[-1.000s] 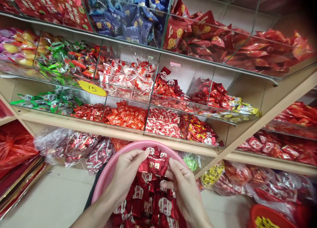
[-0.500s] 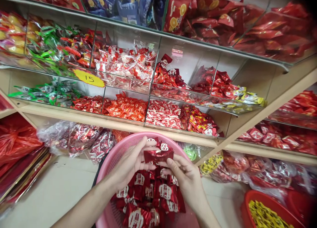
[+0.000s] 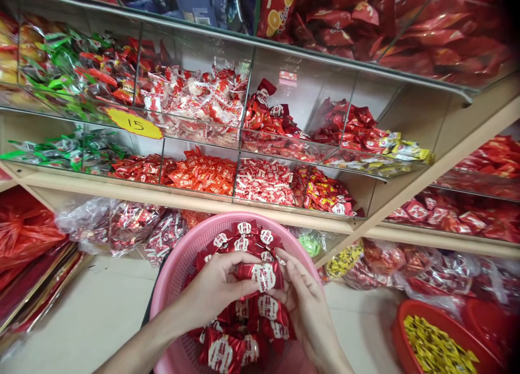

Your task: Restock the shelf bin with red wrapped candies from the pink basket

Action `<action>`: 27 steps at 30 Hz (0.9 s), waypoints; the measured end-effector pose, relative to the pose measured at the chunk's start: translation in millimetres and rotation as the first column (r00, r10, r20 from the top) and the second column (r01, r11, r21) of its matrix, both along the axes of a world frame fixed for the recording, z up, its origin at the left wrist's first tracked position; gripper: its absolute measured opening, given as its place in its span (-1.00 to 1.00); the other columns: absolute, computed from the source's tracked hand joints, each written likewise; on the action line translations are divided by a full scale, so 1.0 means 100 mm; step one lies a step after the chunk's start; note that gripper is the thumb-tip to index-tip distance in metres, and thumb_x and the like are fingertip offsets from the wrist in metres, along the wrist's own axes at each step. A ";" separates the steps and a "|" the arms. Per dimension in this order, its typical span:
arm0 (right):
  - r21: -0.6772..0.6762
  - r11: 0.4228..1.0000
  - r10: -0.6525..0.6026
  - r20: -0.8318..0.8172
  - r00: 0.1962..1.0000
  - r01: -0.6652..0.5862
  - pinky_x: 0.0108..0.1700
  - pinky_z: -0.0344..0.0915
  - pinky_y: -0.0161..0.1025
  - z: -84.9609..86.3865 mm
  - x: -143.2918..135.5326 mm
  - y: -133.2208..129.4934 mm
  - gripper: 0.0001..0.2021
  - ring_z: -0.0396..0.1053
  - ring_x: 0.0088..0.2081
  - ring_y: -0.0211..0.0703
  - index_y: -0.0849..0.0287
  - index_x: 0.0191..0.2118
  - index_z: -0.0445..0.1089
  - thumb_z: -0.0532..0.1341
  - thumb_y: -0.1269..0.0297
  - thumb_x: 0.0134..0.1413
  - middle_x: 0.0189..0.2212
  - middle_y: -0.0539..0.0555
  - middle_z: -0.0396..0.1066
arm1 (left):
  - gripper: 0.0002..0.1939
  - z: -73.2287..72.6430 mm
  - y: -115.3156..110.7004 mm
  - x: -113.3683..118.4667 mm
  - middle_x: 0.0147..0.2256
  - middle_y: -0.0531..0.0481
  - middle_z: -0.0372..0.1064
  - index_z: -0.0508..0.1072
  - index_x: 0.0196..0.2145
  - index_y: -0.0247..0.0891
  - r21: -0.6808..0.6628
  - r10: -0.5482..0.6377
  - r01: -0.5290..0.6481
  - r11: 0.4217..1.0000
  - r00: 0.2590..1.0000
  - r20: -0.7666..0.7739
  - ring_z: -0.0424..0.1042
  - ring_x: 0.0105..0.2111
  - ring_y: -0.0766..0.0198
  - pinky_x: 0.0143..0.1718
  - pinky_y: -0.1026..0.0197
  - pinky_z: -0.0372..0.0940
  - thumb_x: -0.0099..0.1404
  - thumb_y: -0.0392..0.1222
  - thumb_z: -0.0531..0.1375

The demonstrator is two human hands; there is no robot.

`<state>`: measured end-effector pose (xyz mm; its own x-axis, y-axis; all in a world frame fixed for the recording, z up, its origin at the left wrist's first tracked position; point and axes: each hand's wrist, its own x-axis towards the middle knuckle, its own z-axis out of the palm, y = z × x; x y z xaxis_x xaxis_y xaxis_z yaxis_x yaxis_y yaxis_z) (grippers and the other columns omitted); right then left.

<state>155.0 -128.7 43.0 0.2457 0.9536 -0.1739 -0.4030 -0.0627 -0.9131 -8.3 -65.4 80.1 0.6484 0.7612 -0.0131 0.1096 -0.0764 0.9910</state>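
In the head view, my left hand (image 3: pixel 221 282) pinches the left end of a dark red candy packet (image 3: pixel 266 276) with a white printed label. My right hand (image 3: pixel 303 295) is at the packet's other end, its fingers apart; whether they touch the wrapper is hard to make out. Both hands are over a pink plastic basket (image 3: pixel 170 287) with perforated sides. Many matching red packets (image 3: pixel 221 352) fill it, some laid in rows beneath and beyond my hands.
Ahead, a wooden shelf (image 3: pixel 195 200) with clear dividers holds wrapped sweets; a yellow price tag (image 3: pixel 134 123) reads 15. Bagged sweets (image 3: pixel 136 222) lie under it. A red tub (image 3: pixel 402 330) of yellow sweets stands right on the floor. Red plastic bags (image 3: pixel 28 227) are at left.
My left hand has gone from open to pinching the packet. The packet has moved lower and its label now faces up. My right fingers have loosened. The view has shifted slightly.
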 end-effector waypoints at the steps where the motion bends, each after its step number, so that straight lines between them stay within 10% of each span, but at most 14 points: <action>1: -0.015 1.000 0.000 -0.016 1.000 0.000 -0.20 0.42 -0.17 0.01 -0.01 -0.01 -0.59 0.38 -0.11 -0.12 0.03 0.08 0.25 0.16 0.12 0.09 0.03 0.09 0.33 | -0.73 0.00 0.00 0.01 -0.26 0.03 0.44 0.43 -0.14 -0.18 0.001 -0.003 0.003 1.000 1.000 -0.002 0.38 -0.29 0.29 -0.26 0.22 0.26 0.16 -0.21 0.20; 15: 0.044 0.984 -0.169 -0.041 0.985 0.170 -0.23 0.32 -0.30 -0.08 0.04 -0.02 -0.39 0.38 -0.34 -0.27 0.03 0.10 0.20 0.35 0.29 -0.14 -0.36 -0.05 0.46 | -0.62 -0.05 -0.02 0.08 -0.33 0.05 0.38 0.41 -0.09 -0.15 -0.163 0.140 -0.124 0.979 0.986 0.092 0.33 -0.32 0.33 -0.27 0.25 0.22 0.09 -0.23 0.28; 22: 0.161 0.973 -0.187 0.146 0.971 0.163 -0.15 0.34 -0.19 0.09 -0.06 0.02 -0.59 0.41 -0.21 -0.19 0.04 -0.02 0.32 0.29 0.25 -0.07 -0.23 0.03 0.47 | -0.79 -0.09 -0.08 0.24 -0.24 -0.02 0.40 0.42 -0.31 -0.26 -0.725 0.442 -0.087 0.684 0.839 0.316 0.37 -0.26 0.31 -0.15 0.17 0.29 0.07 -0.23 0.32; 27: 0.263 0.924 -0.376 0.498 0.781 0.276 0.13 0.11 0.01 0.10 0.26 -0.15 -0.86 0.32 -0.02 -0.06 0.14 -0.36 0.49 0.22 0.22 0.02 -0.12 0.10 0.45 | -0.67 -0.02 0.11 0.06 -0.22 0.02 0.40 0.35 -0.20 -0.21 -0.571 0.370 -0.178 0.802 0.898 0.240 0.39 -0.27 0.31 -0.20 0.19 0.29 0.07 -0.22 0.31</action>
